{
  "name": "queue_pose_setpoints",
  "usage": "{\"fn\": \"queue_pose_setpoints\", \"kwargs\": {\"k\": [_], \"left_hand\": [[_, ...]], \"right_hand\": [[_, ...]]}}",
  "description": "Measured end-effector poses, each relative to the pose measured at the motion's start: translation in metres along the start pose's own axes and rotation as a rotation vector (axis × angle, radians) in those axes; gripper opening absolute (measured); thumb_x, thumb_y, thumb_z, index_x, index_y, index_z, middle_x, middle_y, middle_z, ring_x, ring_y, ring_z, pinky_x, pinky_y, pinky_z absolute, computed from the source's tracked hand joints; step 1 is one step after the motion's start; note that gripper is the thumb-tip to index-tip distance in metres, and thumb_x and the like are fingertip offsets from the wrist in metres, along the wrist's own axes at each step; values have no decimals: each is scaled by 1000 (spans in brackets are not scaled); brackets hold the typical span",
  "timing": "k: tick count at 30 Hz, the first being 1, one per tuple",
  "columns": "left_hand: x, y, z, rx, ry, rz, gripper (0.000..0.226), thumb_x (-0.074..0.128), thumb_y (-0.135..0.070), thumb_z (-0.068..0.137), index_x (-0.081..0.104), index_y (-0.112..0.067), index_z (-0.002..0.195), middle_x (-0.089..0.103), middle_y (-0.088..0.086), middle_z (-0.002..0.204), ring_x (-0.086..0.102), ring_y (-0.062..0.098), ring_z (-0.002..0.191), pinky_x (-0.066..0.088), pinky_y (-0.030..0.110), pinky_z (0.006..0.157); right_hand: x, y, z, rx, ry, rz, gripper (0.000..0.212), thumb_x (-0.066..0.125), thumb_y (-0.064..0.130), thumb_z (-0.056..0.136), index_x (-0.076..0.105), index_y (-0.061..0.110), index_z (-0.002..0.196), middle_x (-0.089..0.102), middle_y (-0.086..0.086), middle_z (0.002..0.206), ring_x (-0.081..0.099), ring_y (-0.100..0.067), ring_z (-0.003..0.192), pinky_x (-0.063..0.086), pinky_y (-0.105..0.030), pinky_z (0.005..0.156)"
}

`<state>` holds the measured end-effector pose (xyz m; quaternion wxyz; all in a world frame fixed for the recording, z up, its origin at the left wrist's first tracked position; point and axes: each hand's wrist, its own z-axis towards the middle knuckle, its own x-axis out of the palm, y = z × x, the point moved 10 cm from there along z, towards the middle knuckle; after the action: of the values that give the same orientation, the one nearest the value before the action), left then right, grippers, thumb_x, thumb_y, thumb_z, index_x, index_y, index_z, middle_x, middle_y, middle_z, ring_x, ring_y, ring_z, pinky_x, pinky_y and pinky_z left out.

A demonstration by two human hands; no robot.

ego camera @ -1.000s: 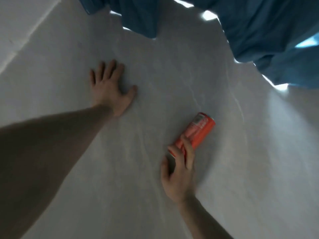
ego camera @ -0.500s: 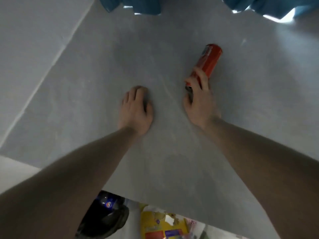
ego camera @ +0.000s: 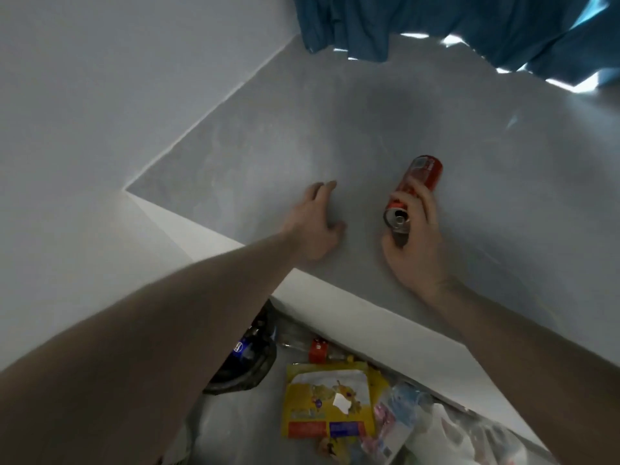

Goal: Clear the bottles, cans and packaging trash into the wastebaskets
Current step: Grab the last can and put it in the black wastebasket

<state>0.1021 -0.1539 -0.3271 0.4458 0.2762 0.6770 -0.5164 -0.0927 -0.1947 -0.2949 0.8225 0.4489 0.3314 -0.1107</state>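
Fingers [ego camera: 423,199] of right hand [ego camera: 414,250] round red can [ego camera: 416,186] (left hand [ego camera: 315,226] flat on table [ego camera: 235,169])

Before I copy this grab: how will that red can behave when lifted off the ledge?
The red can lies on its side on the smooth grey ledge, so it would probably roll if let go. Its tab opening shows, so it is likely empty and light, and thin enough to dent. The right hand grips it.

Grey ledge [ego camera: 335,122], white wall [ego camera: 100,95], blue curtain [ego camera: 436,25] above.
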Motion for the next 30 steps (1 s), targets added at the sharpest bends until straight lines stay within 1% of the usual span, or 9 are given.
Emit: {"fn": "queue_pose_setpoints", "kwargs": {"k": [2,6,9,11,14,17,20,25,30], "left_hand": [[-12,7,-21,-47,26,-51,88,67,-31,83,22,-30,158,29,2,161,52,31,132,43,35,108],[-53,23,-80,-32,-21,-182,84,71,-17,82,31,-23,156,39,7,155,56,27,127,44,28,105],[-90,44,-159,56,-159,-63,72,71,-11,83,43,-26,148,48,0,145,59,20,112,42,24,102],[-105,63,-224,57,-213,-19,68,75,-16,82,47,-28,143,52,-5,140,58,15,110,42,26,106],[-110,94,-321,-31,-153,-71,66,75,-17,80,49,-28,140,48,-7,138,59,11,91,45,25,102],[-114,127,-414,-104,-89,-132,60,74,-13,80,55,-27,134,48,-6,131,65,7,78,52,23,89],[-112,173,-486,-198,-102,-134,49,72,-16,80,60,-32,125,52,-14,121,64,1,83,50,16,83],[-89,252,-567,-452,-225,-217,28,66,-29,77,66,-39,103,60,-21,111,64,2,88,55,26,82],[-64,309,-610,-594,-266,-204,18,66,-27,84,63,-38,98,53,-22,110,61,0,87,46,10,77]], "right_hand": [[3,16,-15,14,-63,106,58,70,10,82,51,19,136,34,5,158,41,4,129,34,-7,104],[16,83,-50,-92,-105,306,58,67,-3,83,51,13,137,44,1,152,41,-10,143,38,-34,116],[16,148,-103,-144,-45,401,58,73,8,88,48,22,138,46,13,150,45,-5,139,42,-29,112],[15,181,-152,-100,7,419,59,77,21,87,48,33,136,52,27,138,54,1,126,49,-27,102],[22,214,-222,42,84,382,55,78,41,84,47,43,129,64,27,119,63,0,111,53,-29,91],[42,248,-266,44,211,316,51,80,43,80,51,41,123,60,24,117,62,-3,109,52,-31,93],[77,271,-280,-39,363,167,54,81,42,78,54,40,124,47,22,122,61,-8,107,48,-27,91],[134,278,-282,45,466,211,48,83,44,71,57,42,112,65,21,107,64,-3,101,55,-36,91],[205,309,-300,27,661,229,50,87,37,73,54,45,110,68,22,102,67,1,93,57,-27,83]]}}
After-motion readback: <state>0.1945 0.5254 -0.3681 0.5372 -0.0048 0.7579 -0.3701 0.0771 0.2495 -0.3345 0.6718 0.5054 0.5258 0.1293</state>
